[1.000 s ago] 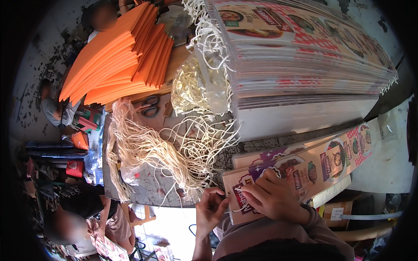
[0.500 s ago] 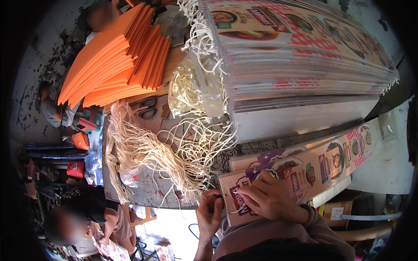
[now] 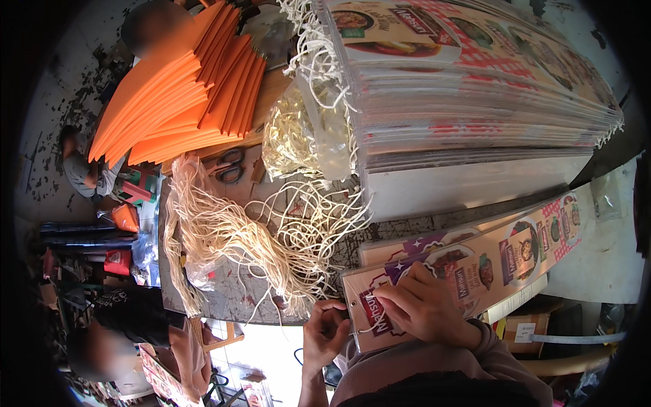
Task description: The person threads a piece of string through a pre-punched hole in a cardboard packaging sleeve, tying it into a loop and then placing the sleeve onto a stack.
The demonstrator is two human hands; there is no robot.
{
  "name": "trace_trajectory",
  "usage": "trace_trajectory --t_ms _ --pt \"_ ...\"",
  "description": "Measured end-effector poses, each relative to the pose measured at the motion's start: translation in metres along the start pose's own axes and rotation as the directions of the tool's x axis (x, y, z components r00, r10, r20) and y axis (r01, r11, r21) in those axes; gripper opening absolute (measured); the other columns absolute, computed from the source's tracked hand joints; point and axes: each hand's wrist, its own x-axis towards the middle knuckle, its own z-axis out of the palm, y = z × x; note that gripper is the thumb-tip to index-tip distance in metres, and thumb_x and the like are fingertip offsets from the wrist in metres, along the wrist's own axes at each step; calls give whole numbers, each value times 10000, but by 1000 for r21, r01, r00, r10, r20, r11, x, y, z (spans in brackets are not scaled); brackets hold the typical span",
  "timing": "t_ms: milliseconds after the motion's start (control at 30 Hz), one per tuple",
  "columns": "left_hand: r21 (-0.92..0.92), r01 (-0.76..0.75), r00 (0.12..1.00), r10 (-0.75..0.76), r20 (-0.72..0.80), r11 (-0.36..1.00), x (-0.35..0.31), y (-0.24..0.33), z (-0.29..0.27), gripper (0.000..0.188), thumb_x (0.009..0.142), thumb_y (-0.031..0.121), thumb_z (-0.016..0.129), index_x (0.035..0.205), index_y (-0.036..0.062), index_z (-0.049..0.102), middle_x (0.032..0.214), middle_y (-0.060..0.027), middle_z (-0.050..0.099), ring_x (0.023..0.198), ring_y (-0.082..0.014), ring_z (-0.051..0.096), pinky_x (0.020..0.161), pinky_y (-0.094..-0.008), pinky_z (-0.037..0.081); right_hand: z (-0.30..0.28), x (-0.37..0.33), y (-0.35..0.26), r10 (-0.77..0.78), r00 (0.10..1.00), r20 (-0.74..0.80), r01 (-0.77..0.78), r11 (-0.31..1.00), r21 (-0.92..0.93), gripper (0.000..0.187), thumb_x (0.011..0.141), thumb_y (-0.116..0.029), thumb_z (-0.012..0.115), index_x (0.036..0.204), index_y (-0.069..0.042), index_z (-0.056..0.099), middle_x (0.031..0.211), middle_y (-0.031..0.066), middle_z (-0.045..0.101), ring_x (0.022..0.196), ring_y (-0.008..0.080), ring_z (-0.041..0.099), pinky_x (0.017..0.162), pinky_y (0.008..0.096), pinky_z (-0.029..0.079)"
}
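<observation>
Looking down from the person's head at a cluttered worktable (image 3: 224, 298). The right hand (image 3: 424, 308) lies flat, fingers spread and pressing, on the near end of a long printed card strip (image 3: 475, 268) that sits at the table's near edge atop another like it. The left hand (image 3: 325, 332) is curled at the strip's end, fingertips pinched together on a thin cream string (image 3: 369, 327) by the edge. The strip looks light, glossy and somewhat stiff, likely to slide or bend if lifted by one end, so it is best held flat near that end. The string looks limp and easily tangled. A loose heap of strings (image 3: 230, 237) lies just beyond, with scissors (image 3: 230, 166), orange folders (image 3: 183, 88) and a tall stack of finished strips (image 3: 475, 102) farther back.
</observation>
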Motion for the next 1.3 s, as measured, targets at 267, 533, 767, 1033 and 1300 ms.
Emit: trace_trajectory --t_ms 267,533,767,1033,1300 --pt "46 -48 997 46 55 998 -5 1 0 372 760 -47 624 1093 37 480 572 54 448 480 12 344 440 -158 241 1 -3 0 -42 995 90 43 999 0 256 717 -99 671 954 -45 587 725 14 540 685 197 464 558 292 429" --pt "135 -5 994 20 -107 991 -6 13 10 435 758 9 642 1169 24 502 543 47 443 466 1 357 434 -163 260 3 -4 1 -44 995 90 43 999 17 241 725 -100 667 947 -49 588 724 13 533 690 196 470 553 295 434" --pt "183 -39 996 54 -73 982 5 15 16 437 776 44 637 1200 18 535 536 40 431 483 -16 377 450 -173 274 13 -10 6 1 980 200 7 999 -41 316 705 -120 641 998 -34 562 762 26 536 825 203 521 560 284 473" --pt "558 -243 935 345 -84 794 5 15 28 406 778 74 662 1162 -4 555 507 -11 470 421 -75 450 416 -216 368 12 -8 2 -7 951 308 70 978 -195 355 684 -124 616 1011 -18 529 764 39 533 879 206 522 523 272 493" --pt "523 -149 949 270 -164 839 8 30 41 381 798 109 649 1137 -13 524 496 2 463 403 -55 421 395 -208 319 18 -10 5 -4 971 240 45 985 -165 296 693 -118 603 966 -41 518 730 25 524 860 180 527 502 253 492"
